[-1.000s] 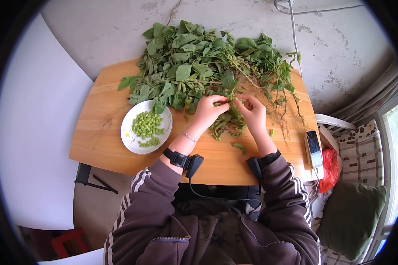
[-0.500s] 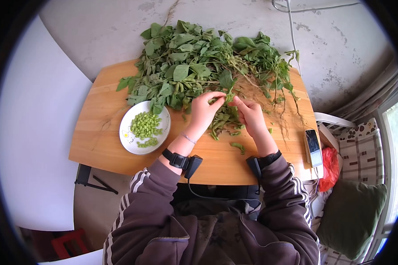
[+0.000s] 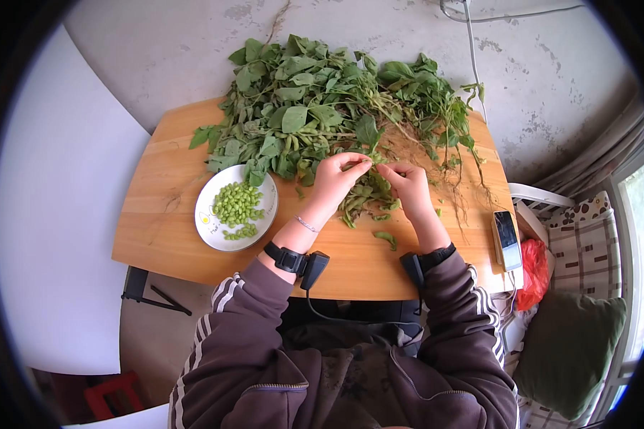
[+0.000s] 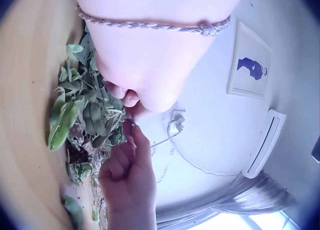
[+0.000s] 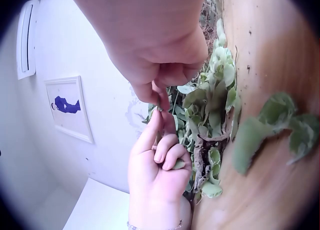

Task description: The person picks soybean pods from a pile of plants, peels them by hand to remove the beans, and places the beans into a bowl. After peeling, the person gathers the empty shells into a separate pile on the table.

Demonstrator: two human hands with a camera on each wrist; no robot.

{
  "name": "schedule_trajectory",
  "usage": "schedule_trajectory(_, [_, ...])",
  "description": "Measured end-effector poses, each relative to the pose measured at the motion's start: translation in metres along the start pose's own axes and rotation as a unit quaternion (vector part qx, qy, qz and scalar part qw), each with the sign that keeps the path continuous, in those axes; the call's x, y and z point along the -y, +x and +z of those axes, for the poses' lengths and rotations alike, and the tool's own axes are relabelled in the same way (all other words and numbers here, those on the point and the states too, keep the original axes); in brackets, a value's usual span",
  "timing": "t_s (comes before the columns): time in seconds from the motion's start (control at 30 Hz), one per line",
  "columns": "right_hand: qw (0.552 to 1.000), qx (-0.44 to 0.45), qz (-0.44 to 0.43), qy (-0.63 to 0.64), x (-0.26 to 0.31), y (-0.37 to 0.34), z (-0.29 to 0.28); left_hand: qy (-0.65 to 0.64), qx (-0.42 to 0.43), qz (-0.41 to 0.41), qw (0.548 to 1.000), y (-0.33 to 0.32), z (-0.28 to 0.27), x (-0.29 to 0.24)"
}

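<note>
The plate [image 3: 267, 191] of green beans [image 3: 236, 204] sits at the table's [image 3: 336, 268] left. The left hand [image 3: 334, 180] pinches 1 small green piece [image 5: 159, 108] between fingertips, near side of the leafy pile [image 3: 293, 93]. The right hand [image 3: 413, 189] pinches that piece from the right. The phone [image 3: 506, 239] lies far right.

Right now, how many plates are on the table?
1: the white plate, left of the left hand, holding shelled beans. Another could be hidden under the leafy heap.

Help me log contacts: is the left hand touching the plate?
Apart. The head view shows a strip of bare tabletop between the left hand and the plate.
</note>
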State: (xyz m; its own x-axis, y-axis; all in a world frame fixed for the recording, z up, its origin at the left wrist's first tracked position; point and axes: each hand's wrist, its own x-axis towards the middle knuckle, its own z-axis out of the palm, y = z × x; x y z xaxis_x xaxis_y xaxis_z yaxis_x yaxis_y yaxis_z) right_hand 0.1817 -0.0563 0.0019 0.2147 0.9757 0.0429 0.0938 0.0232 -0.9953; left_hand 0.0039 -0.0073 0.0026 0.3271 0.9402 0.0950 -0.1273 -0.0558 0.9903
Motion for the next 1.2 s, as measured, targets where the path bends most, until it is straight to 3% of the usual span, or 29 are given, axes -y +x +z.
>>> schedule_trajectory(0.1, [1.000, -0.007, -0.019, 0.005, 0.003, -0.001, 0.002, -0.127, 0.029, -0.052, 0.990, -0.001, -0.001, -0.002])
schedule_trajectory(0.23, [0.999, -0.030, -0.010, 0.003, 0.002, -0.001, 0.001, -0.193, -0.021, -0.034, 0.980, 0.001, -0.006, -0.001])
schedule_trajectory(0.43, [0.999, -0.027, 0.015, 0.022, 0.008, -0.001, -0.003, -0.147, -0.074, -0.005, 0.986, 0.006, -0.012, -0.001])
schedule_trajectory(0.57, [0.997, -0.029, 0.013, 0.067, 0.008, 0.000, -0.002, 0.023, -0.042, 0.059, 0.997, 0.008, -0.009, 0.009])
schedule_trajectory(0.63, [0.997, -0.034, 0.014, 0.069, 0.008, 0.000, -0.003, 0.171, -0.067, 0.182, 0.966, 0.010, -0.010, 0.015])
schedule_trajectory(0.7, [0.997, -0.040, 0.008, 0.061, 0.005, 0.001, -0.002, 0.294, -0.109, 0.303, 0.900, 0.010, -0.009, 0.011])
schedule_trajectory(0.73, [0.998, -0.047, -0.006, 0.031, 0.002, 0.002, -0.002, 0.311, -0.121, 0.312, 0.890, 0.005, -0.007, 0.006])
schedule_trajectory(0.9, [0.996, -0.054, -0.065, -0.032, 0.001, -0.001, 0.004, 0.218, -0.052, 0.242, 0.944, -0.003, 0.003, -0.001])
schedule_trajectory(1.07, [0.997, -0.063, -0.039, 0.030, 0.002, -0.006, 0.012, 0.096, 0.007, 0.163, 0.982, 0.004, -0.002, 0.008])
schedule_trajectory(1.2, [0.996, -0.051, -0.019, 0.077, 0.006, -0.008, 0.010, -0.043, 0.045, -0.030, 0.998, -0.005, 0.000, -0.010])
